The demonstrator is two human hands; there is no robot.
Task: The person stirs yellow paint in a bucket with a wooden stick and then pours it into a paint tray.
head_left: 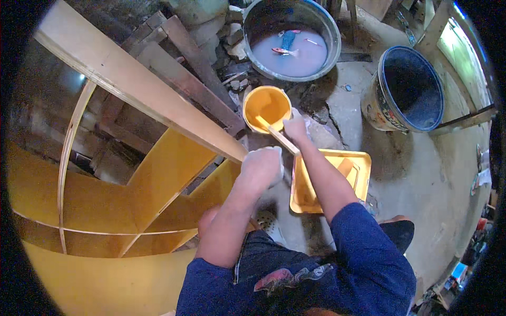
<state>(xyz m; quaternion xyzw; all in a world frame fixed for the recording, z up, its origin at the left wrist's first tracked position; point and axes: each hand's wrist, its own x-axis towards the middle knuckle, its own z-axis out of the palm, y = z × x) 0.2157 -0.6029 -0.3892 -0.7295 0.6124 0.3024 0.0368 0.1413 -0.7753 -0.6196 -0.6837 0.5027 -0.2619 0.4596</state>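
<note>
Shirt (pixel 327 292) leaves view; left hand (pixel 262 166) clenches, right hand (pixel 296 127) blurs beside pail (pixel 268 101), holds unclear.

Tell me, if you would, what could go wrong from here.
The pale wooden stick slants across the yellow bucket's rim, close to the right hand; a bump might knock it loose or tip the bucket. The right forearm crosses above the yellow rectangular tray, so it could catch the rim if lowered.

Left hand (pixel 262 166) curled, right hand (pixel 295 128) farther forward, both grips too blurred for certainty.
</note>
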